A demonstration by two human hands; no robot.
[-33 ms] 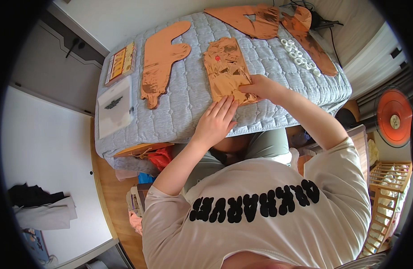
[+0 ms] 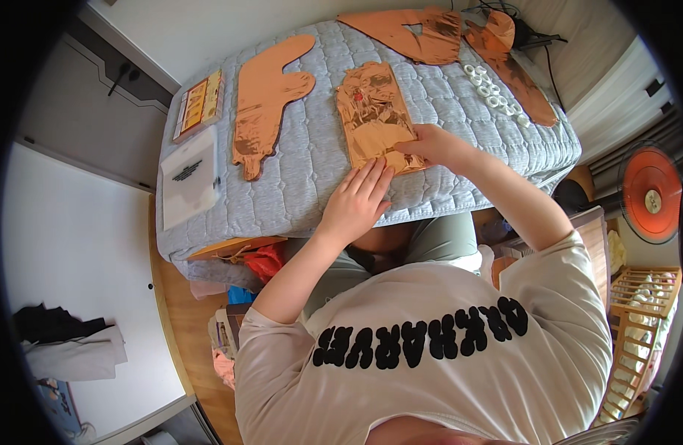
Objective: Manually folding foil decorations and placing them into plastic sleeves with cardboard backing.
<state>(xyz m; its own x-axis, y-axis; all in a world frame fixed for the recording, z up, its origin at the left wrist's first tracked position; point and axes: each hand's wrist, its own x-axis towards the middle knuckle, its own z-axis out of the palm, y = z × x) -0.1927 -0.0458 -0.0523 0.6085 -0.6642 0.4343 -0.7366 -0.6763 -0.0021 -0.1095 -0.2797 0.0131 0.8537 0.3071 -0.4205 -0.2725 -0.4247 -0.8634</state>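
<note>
Grip: our right hand [image 2: 430, 145] is pinched on the near right edge of the copper sheet [image 2: 374, 117]; our left hand [image 2: 358, 200] lies flat, fingers spread, holding nothing, fingertips touching the sheet's near edge.
Sheet: we see it flat on the grey quilt [image 2: 312, 170], near the middle.
Left: a long copper cutout [image 2: 264, 100], then a white packet [image 2: 189, 178] and a printed card [image 2: 199, 104].
Far right: more copper pieces [image 2: 423, 33] and white rings [image 2: 493, 93].
</note>
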